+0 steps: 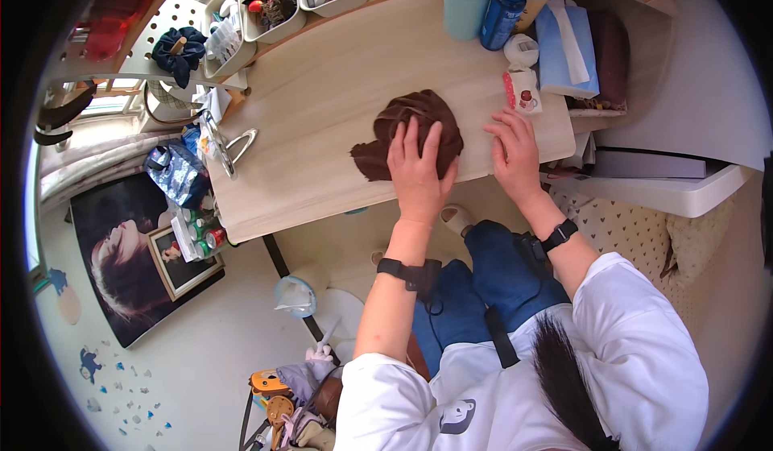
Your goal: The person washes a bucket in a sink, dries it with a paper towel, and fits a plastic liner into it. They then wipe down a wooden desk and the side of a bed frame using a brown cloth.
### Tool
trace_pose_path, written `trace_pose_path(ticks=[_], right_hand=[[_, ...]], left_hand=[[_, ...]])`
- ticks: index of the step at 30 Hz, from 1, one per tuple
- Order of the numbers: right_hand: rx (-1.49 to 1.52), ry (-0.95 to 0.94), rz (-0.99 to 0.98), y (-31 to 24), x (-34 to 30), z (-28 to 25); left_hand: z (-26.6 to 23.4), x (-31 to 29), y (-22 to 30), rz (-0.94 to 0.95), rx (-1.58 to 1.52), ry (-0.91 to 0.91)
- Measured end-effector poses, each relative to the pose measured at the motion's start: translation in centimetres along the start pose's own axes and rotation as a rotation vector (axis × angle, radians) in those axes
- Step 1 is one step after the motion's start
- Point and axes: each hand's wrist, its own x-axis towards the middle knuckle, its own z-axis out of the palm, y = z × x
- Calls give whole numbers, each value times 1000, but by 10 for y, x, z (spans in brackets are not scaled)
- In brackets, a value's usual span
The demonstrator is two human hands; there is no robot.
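A dark brown cloth lies bunched up on the pale wooden desk, near its front edge, with one corner trailing to the left. My left hand is on top of the cloth; its fingers curve over the folds and the thumb rests along the right side, gripping it. To the right, my right hand holds nothing. Its fingers are apart and a little bent at the desk's front edge. Just beyond it sits a small white packet with a red edge.
A light blue tumbler, a dark blue bottle and a blue tissue box stand at the back right. White bins of small items line the back left. A metal stand is at the left edge; a pulled-out drawer juts out right.
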Motion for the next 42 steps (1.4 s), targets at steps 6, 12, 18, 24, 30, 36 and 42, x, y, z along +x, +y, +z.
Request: trace_pose_path(ticks=[6,12,18,24,30,36,42], right_hand=[[-58,46,-5,13,0,6],[-12,109,-13,9,-4,21],[-59,103,-29,10,0,13],[-141,50,-79,8,0,17],[-199,32,-93,1,-1,24],[-243,33,-115,-1,-2,24],[-294,26,-90,-3,1,24]], left_hand=[[-24,39,-83,-217,218,200],[3,63,-46,-141,141,187],[6,-6,19,46,-105,-83],[-77,-64,-108,-270,187,201],[-87,-79,-144,-526,263,388],[-77,-65,-98,-153,96,80],[-139,-74,-215,-375,271,327]])
